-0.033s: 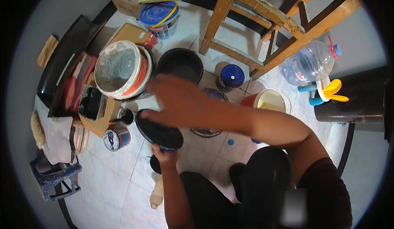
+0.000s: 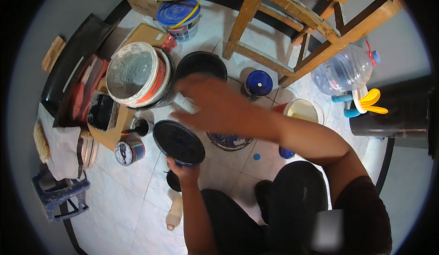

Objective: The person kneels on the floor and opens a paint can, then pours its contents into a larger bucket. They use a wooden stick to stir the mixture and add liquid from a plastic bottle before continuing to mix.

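Observation:
My left hand (image 2: 185, 172) grips the lower edge of a round dark lid (image 2: 178, 143) with a blue rim, tilted in the middle of the view. Above it my right hand (image 2: 206, 104) is smeared by motion, fingers apart, with nothing visible in them. Close around are a bucket of grey mixture (image 2: 130, 74), a black tub (image 2: 196, 60), a paint-marked dark bucket (image 2: 228, 143) partly hidden by my arm, a small cup with dark contents (image 2: 141, 127) and a white-smeared tin (image 2: 130, 153).
A wooden ladder-like frame (image 2: 244, 26), water jug (image 2: 343, 72) and blue-lidded can (image 2: 257, 85) stand at the back and right, beside a cream-filled bucket (image 2: 302, 111). A blue-lidded pail (image 2: 178, 15), box of tools (image 2: 137, 3) and dark plastic stool (image 2: 57, 193) line the back and left.
My right hand has shifted slightly up and to the right, uncovering more of the lid. The lid and my left hand have moved only slightly.

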Motion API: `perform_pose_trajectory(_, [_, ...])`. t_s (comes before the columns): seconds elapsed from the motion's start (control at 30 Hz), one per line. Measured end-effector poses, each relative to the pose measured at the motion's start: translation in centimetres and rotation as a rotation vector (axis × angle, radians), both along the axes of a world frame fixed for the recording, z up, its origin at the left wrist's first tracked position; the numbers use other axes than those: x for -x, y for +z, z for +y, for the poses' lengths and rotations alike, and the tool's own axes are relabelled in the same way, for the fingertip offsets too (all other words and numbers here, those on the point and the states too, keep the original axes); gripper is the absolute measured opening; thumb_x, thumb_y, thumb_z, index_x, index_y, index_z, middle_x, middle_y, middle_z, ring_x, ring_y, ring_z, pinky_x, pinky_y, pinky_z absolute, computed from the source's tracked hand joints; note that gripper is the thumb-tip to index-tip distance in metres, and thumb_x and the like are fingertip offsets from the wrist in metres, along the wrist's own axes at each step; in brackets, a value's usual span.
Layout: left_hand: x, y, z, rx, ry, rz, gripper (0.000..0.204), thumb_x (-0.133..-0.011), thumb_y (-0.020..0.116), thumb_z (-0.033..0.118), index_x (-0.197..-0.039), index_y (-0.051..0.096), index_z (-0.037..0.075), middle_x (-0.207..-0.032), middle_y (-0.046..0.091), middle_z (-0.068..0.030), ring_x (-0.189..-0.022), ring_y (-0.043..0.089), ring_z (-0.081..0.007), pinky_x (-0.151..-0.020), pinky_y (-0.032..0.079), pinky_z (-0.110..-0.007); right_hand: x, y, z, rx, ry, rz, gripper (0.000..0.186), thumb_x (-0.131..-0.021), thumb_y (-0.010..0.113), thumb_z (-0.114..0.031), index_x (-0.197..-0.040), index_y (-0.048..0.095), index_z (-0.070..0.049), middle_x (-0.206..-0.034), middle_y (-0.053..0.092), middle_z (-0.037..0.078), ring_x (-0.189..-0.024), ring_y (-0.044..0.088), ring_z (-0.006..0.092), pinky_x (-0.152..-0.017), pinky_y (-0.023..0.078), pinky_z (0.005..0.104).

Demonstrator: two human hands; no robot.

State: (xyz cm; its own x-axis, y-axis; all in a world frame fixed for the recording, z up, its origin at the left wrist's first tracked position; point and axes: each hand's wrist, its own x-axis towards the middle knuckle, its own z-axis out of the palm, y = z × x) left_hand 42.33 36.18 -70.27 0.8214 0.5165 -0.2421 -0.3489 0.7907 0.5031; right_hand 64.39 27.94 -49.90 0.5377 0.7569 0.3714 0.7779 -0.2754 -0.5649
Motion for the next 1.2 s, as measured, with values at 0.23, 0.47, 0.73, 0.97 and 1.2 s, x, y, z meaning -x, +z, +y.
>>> perform_pose_trajectory(0.23, [-1.7, -0.4, -3.2, 0.386, 0.107, 0.056, 0.085, -0.1, 0.034, 0.079, -0.16, 0.048, 0.02, -0.159, 0.053, -0.0101, -0.146, 0.05, -0.0348, -0.124, 0.035, -0.055, -8.0, 0.2, -13.2, 0.334, -0.339, 0.359, 0.059, -0.09, 0.084, -0.042, -0.126, 0.07, 0.003, -0.091, 0.074, 0.015, -0.08, 0.074, 0.0251, -0.073, 0.057, 0.0376])
perform_pose_trajectory(0.47, [-1.9, -4.8, -4.0, 0.317, 0.288, 0.394, 0.102, -0.09, 0.044, 0.091, -0.164, 0.039, 0.021, -0.164, 0.044, -0.0096, -0.15, 0.043, -0.0353, -0.126, 0.027, -0.058, -11.1, -5.9, -4.8, 0.324, -0.268, 0.268, 0.075, -0.091, 0.077, -0.055, -0.125, 0.067, 0.011, -0.098, 0.076, 0.026, -0.104, 0.076, 0.039, -0.095, 0.058, 0.0462])
perform_pose_trajectory(0.73, [-0.7, -5.3, -9.0, 0.309, 0.12, 0.829, 0.12, -0.086, 0.061, 0.088, -0.17, 0.022, 0.01, -0.166, 0.037, -0.0197, -0.15, 0.041, -0.0371, -0.123, 0.031, -0.052, -15.5, -15.5, -2.4, 0.47, -0.329, 0.853, 0.033, -0.094, 0.062, -0.012, -0.106, 0.065, 0.019, -0.094, 0.073, 0.032, -0.082, 0.079, 0.0407, -0.062, 0.067, 0.0474])
perform_pose_trajectory(0.97, [4.5, -10.3, -12.7, -0.47, -0.061, 1.159, 0.122, -0.086, 0.071, 0.077, -0.167, 0.022, -0.001, -0.167, 0.032, -0.0315, -0.152, 0.037, -0.0437, -0.124, 0.03, -0.053, -13.5, -14.9, -3.2, 0.106, -0.387, 1.29, 0.054, -0.099, 0.064, -0.006, -0.145, 0.041, 0.009, -0.111, 0.068, 0.035, -0.083, 0.078, 0.0444, -0.068, 0.07, 0.0498])
perform_pose_trajectory(1.2, [5.1, -8.4, -18.6, -1.279, -0.787, 1.363, 0.165, -0.062, 0.087, 0.08, -0.168, -0.009, -0.003, -0.173, -0.013, -0.0368, -0.161, -0.013, -0.0524, -0.122, 0.01, -0.076, -13.6, -15.6, -3.5, 0.173, -0.391, 1.243, 0.077, -0.102, 0.061, -0.009, -0.165, 0.02, 0.006, -0.121, 0.067, 0.039, -0.082, 0.079, 0.0422, -0.067, 0.069, 0.0459])
